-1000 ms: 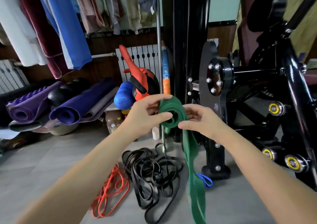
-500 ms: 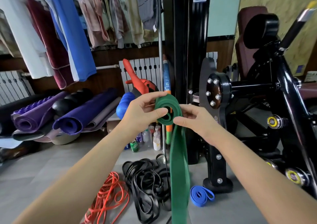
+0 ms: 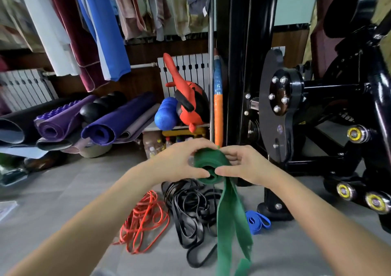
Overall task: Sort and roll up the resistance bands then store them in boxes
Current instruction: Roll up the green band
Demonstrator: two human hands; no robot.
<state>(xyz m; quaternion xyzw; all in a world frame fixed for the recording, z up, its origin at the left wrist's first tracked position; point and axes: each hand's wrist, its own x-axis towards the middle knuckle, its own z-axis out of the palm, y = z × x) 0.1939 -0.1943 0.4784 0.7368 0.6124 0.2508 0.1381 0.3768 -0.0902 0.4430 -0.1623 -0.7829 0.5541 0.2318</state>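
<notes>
1. Head view: our left hand [image 3: 179,165] and right hand [image 3: 243,168] both pinch the green band [image 3: 211,165] coil, held mid-air, tail dangling to the floor.
2. Band looks soft, grippy, springy; we'd hold the coil sides.
3. Machine frame [image 3: 275,127] close on the right; black bands [image 3: 190,208] and red bands [image 3: 143,218] below; open floor on the left.

Entry: one person, recorded by a head-worn camera; only the arms showed.
- Left hand [image 3: 179,163]: bare, uncovered to the fingertips.
- Right hand [image 3: 245,165]: bare, likewise uncovered.
- Left forearm [image 3: 95,218]: bare from the wrist to the view's lower left corner; slightly blurred.
- Right forearm [image 3: 317,208]: bare from the wrist to the lower right corner.
- Nail detail: too blurred to record.
</notes>
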